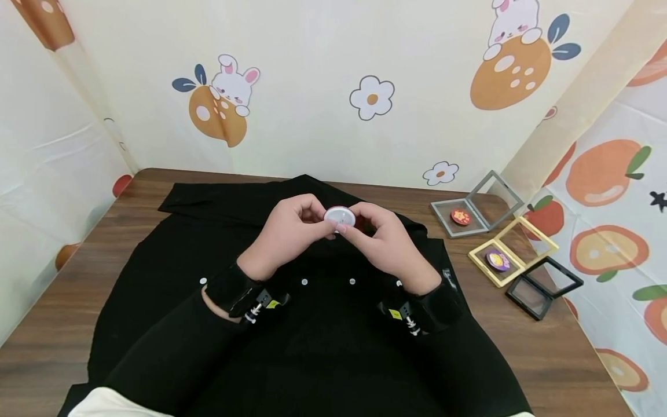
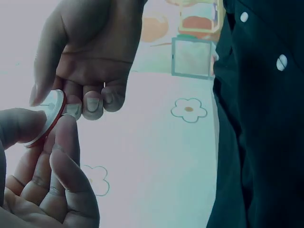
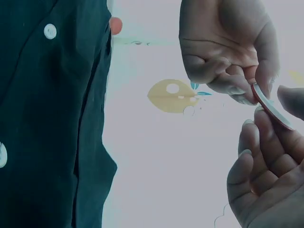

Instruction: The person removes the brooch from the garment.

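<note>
A round pin badge [image 1: 340, 215] with a white back and a red rim is held between both hands above the black shirt [image 1: 312, 347]. My left hand [image 1: 299, 223] pinches one side of it between thumb and fingers. On the other side my right hand [image 1: 383, 234] pinches it too, both thumbs lying on the white back. A thin pin shows across the back of the badge [image 2: 56, 105] in the left wrist view. From the right wrist view the badge [image 3: 271, 108] appears nearly edge-on. Its front face is hidden.
White buttons [image 1: 304, 282] run across the shirt, which lies spread on the wooden table [image 1: 568, 359]. At the right stand three hinged frames: a grey one [image 1: 452, 234] with a red badge, a yellow one [image 1: 501, 282] with a purple badge, and a black one [image 1: 539, 317].
</note>
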Available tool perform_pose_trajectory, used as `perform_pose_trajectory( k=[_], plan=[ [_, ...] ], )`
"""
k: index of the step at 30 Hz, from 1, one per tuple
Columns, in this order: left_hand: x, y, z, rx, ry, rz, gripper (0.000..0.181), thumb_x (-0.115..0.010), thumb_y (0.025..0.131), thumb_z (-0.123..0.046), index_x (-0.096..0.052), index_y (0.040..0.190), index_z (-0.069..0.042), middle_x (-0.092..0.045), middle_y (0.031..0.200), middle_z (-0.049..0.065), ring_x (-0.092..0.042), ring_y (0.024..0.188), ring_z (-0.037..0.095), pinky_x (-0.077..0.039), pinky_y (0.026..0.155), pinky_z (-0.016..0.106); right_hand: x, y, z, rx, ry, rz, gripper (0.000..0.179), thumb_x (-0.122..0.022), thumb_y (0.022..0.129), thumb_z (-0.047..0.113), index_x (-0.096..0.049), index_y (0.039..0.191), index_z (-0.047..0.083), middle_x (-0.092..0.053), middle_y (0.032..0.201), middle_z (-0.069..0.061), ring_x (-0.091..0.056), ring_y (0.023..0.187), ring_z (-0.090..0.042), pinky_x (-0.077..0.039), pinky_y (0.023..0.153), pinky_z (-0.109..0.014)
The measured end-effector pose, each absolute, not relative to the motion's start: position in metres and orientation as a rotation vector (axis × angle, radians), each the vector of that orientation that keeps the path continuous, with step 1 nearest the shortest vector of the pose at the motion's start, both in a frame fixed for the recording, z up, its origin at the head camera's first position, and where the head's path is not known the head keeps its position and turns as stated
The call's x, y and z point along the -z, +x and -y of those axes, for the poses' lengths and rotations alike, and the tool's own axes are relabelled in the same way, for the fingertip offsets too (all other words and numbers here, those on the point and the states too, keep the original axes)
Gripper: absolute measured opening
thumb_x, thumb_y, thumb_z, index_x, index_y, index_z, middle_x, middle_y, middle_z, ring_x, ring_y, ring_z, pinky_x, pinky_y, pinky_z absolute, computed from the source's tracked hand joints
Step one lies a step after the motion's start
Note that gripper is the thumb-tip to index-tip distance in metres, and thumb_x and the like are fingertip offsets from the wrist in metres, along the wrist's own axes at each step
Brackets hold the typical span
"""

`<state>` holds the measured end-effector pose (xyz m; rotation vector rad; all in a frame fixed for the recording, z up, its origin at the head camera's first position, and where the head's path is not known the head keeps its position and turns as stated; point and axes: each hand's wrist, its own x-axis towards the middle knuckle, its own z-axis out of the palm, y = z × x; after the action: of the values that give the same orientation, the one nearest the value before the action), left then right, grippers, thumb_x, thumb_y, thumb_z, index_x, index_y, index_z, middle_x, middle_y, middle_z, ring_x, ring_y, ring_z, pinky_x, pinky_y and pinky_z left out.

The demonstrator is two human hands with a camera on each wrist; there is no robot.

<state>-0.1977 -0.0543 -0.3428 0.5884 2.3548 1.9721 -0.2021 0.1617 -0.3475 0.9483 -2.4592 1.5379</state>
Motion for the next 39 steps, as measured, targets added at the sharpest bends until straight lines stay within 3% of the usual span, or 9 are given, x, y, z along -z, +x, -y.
perform_pose_trajectory(
  k=[20,32,39],
  plan=[
    [0.338,-0.192,0.055,-2.024,0.694,-2.33,0.009,-0.076,0.093,-0.006,-0.067,0.092,-0.004,-0.07,0.086,0.011,-0.074,0.078,0.026,-0.06,0.073,0.036,0.351,-0.197,-0.156,-1.61,0.941,2.339,0.006,-0.067,0.101,0.009,-0.069,0.104,0.006,-0.065,0.091,-0.002,-0.056,0.076,-0.025,-0.048,0.067,-0.035],
    [0.334,-0.189,0.062,-1.908,0.915,-2.397,0.014,-0.074,0.095,-0.011,-0.069,0.082,-0.012,-0.065,0.079,0.004,-0.053,0.064,0.023,-0.044,0.056,0.032,0.346,-0.191,-0.156,-1.773,0.974,2.261,0.005,-0.064,0.099,0.002,-0.069,0.102,0.0,-0.063,0.086,-0.005,-0.057,0.076,-0.022,-0.049,0.068,-0.032],
    [0.333,-0.188,0.062,-1.872,0.981,-2.409,0.014,-0.075,0.095,-0.01,-0.07,0.082,-0.013,-0.065,0.078,0.002,-0.053,0.063,0.023,-0.043,0.056,0.032,0.343,-0.189,-0.157,-1.816,0.991,2.241,0.005,-0.064,0.098,0.001,-0.068,0.099,-0.001,-0.061,0.084,-0.006,-0.055,0.073,-0.022,-0.049,0.066,-0.031]
  ],
)
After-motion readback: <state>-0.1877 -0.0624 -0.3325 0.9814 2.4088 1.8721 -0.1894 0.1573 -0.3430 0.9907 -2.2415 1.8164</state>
